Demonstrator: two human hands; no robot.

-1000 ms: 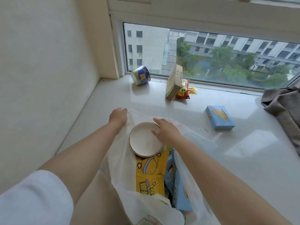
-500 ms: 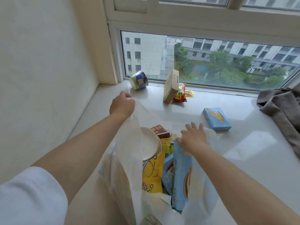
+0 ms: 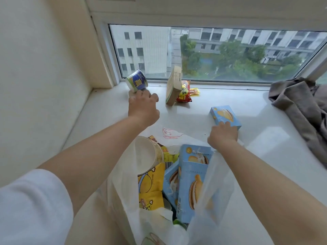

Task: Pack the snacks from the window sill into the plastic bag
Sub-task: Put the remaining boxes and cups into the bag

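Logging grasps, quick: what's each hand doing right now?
Left hand: grips the blue cup.
Right hand: fingers on the blue box; a closed grip cannot be told.

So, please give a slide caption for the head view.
Left hand grips blue cup, right hand touches blue box above plastic bag.

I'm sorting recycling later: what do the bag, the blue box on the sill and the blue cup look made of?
Plastic bag: thin, translucent white film; contents show through.
Blue box: printed, slightly glossy cardboard, going by its crisp folded edges.
Blue cup: probably coated paper or plastic with a printed wrap; hard to tell.
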